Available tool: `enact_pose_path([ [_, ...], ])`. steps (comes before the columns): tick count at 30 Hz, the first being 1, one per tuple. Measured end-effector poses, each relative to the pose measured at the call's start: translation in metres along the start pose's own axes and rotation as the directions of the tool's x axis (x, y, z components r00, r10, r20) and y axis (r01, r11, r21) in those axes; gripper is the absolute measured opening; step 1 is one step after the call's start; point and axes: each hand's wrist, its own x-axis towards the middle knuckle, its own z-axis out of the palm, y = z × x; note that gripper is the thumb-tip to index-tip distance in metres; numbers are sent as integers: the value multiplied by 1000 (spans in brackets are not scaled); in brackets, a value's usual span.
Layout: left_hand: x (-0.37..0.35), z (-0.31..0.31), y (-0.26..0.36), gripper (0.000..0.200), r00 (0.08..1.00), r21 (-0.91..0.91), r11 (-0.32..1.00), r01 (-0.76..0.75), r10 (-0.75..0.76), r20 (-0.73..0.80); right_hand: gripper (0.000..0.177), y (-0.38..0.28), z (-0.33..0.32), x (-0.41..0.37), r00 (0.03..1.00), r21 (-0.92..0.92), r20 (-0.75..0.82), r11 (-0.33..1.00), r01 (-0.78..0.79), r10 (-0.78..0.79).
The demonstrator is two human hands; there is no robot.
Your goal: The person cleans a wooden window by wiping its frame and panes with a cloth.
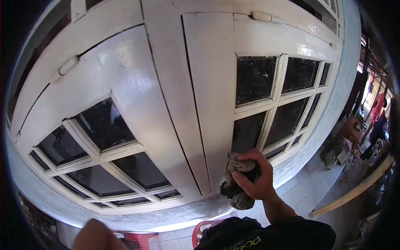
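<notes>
Before a white glazed shutter [214, 100], the right hand [258, 173] clamps a crumpled cloth [235, 191], probably best pressed flat, the left hand unseen.

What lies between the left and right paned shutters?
In the head view, a white upright post stands between the left shutter and the right shutter; its visible face is bare.

passable: along flat white panel [211, 91] | obstacles: window bars [274, 103], upper hinge [262, 16], red chair [143, 238]

A blurred limb [98, 236], perhaps a knee, is cropped.
</notes>
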Motion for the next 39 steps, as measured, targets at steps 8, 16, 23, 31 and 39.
enact_pose_path([
  [8, -8, 18, -8, 35, 997, 37, 998, 53, -55, 61, 36, -3, -6, -3, 999, -5, 2, 999, -37, 37],
  [16, -8, 21, -8, 35, 995, 42, 997, 62, -65, 81, 34, -4, -13, -5, 1000, -30, 28, 999, -12, 12],
  [23, -5, 27, -5, 35, 993, 32, 998, 57, -60, 101, 35, -6, -17, -8, 998, -25, 63, 1000, -11, 12],
  [31, -8, 27, 2, 35, 992, 39, 997, 69, -72, 100, 35, -2, -21, -10, 998, -3, 41, 999, -43, 43],
  [39, -11, 25, 8, 35, 991, 61, 996, 66, -72, 110, 37, 5, -20, -12, 998, 68, 48, 996, -50, 47],
])
